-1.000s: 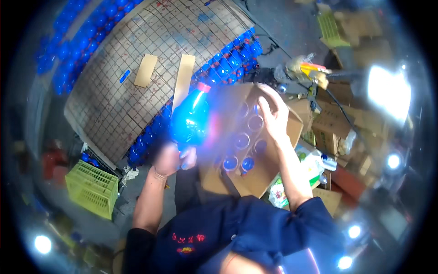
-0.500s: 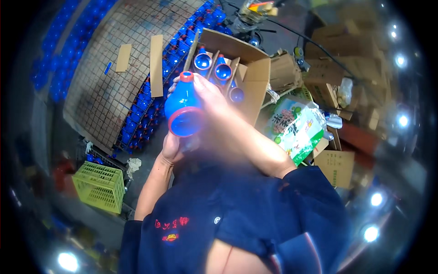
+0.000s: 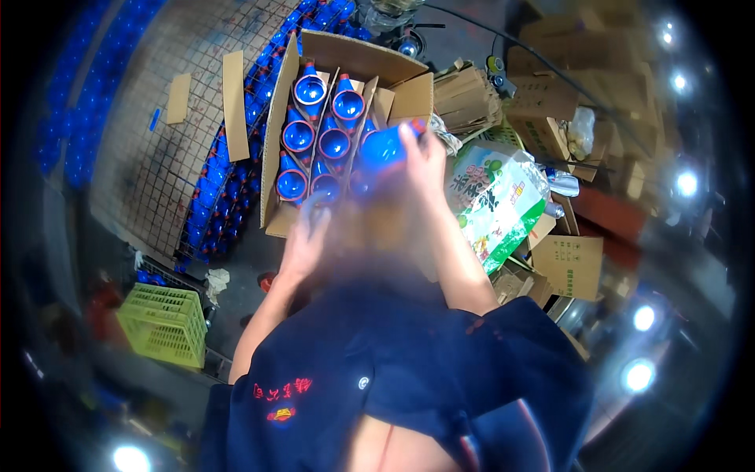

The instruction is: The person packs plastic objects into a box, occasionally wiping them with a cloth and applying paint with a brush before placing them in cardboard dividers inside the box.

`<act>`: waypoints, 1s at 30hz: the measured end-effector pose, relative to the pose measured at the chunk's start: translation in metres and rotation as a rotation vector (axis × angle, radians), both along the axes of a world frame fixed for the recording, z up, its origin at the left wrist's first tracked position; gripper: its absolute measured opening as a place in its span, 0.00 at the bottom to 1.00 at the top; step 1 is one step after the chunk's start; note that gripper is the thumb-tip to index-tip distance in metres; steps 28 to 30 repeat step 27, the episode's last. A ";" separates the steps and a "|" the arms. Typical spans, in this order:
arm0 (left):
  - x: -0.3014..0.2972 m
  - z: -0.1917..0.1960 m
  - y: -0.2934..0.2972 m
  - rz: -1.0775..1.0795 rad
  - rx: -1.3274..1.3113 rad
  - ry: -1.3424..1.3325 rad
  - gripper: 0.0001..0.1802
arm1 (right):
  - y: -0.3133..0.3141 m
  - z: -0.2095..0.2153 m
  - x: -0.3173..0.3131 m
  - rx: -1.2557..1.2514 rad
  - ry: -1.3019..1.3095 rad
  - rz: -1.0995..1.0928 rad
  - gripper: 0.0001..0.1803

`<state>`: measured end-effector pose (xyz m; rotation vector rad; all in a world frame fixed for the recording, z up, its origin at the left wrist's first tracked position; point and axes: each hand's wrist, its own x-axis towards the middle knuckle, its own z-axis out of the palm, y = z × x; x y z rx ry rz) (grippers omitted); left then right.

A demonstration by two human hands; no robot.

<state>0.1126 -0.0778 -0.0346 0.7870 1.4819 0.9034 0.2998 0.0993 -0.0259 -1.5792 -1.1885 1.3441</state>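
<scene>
My right hand (image 3: 425, 161) grips a blue bottle (image 3: 385, 147) with a red neck, tilted over the right side of an open cardboard box (image 3: 425, 98). Its neck points to the upper right, and the thumb lies on its side. Inside the box several more blue bottles (image 3: 335, 143) lie in rows between cardboard dividers, their round, hollow, red-rimmed ends facing me. My left hand (image 3: 305, 240) is at the near edge of the box, fingers extended and apart, holding nothing I can see; haze blurs its fingertips.
On the left, a wire mesh rack (image 3: 181, 118) carries loose cardboard strips (image 3: 234, 106), with many blue bottles along its edge. A yellow-green crate (image 3: 161, 324) stands on the floor at lower left. Right of the box are a printed plastic sack (image 3: 499, 204), flattened cardboard (image 3: 468, 98) and stacked cartons (image 3: 566, 267).
The bottle, held upright in both hands before, has swung right and tilted in my right hand alone. My left hand has let go and lowered. More of the box's contents shows.
</scene>
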 end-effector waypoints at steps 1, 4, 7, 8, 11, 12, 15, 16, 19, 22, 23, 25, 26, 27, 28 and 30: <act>-0.008 -0.004 -0.003 0.043 -0.012 -0.004 0.21 | 0.016 -0.014 -0.001 0.176 -0.182 -0.008 0.22; -0.038 0.001 -0.007 0.184 -0.014 -0.028 0.16 | 0.071 -0.049 -0.012 0.512 -0.614 0.101 0.20; -0.074 0.004 -0.011 0.431 -0.107 -0.081 0.14 | 0.120 -0.100 -0.010 0.437 -0.739 0.231 0.21; -0.086 -0.007 -0.016 0.506 -0.119 -0.054 0.14 | 0.130 -0.118 -0.010 0.353 -0.821 0.289 0.22; -0.123 -0.035 -0.033 0.657 -0.171 0.015 0.13 | 0.148 -0.176 -0.003 -0.034 -1.056 0.547 0.32; -0.132 -0.048 -0.041 0.697 -0.178 -0.001 0.13 | 0.153 -0.191 -0.001 -0.096 -1.073 0.586 0.32; -0.144 -0.079 -0.065 0.823 -0.289 0.038 0.14 | 0.169 -0.221 -0.005 -0.166 -1.067 0.738 0.33; -0.144 -0.093 -0.067 0.832 -0.301 0.031 0.14 | 0.174 -0.229 -0.005 -0.182 -1.086 0.759 0.31; -0.129 -0.134 -0.078 0.784 -0.420 -0.020 0.17 | 0.182 -0.237 -0.010 -0.245 -1.155 0.761 0.30; -0.101 -0.174 -0.087 0.798 -0.487 -0.093 0.18 | 0.190 -0.230 -0.008 -0.265 -1.153 0.867 0.31; -0.090 -0.183 -0.088 0.784 -0.522 -0.096 0.18 | 0.194 -0.224 -0.007 -0.258 -1.134 0.957 0.33; -0.065 -0.201 -0.101 0.808 -0.570 -0.086 0.17 | 0.202 -0.188 -0.016 -0.386 -1.095 1.127 0.36; -0.053 -0.215 -0.116 0.851 -0.556 -0.154 0.17 | 0.197 -0.164 -0.025 -0.372 -1.118 1.181 0.35; -0.037 -0.233 -0.140 0.893 -0.546 -0.221 0.18 | 0.191 -0.129 -0.041 -0.333 -1.156 1.283 0.35; -0.037 -0.233 -0.140 0.893 -0.546 -0.221 0.18 | 0.191 -0.129 -0.041 -0.333 -1.156 1.283 0.35; -0.037 -0.233 -0.140 0.893 -0.546 -0.221 0.18 | 0.191 -0.129 -0.041 -0.333 -1.156 1.283 0.35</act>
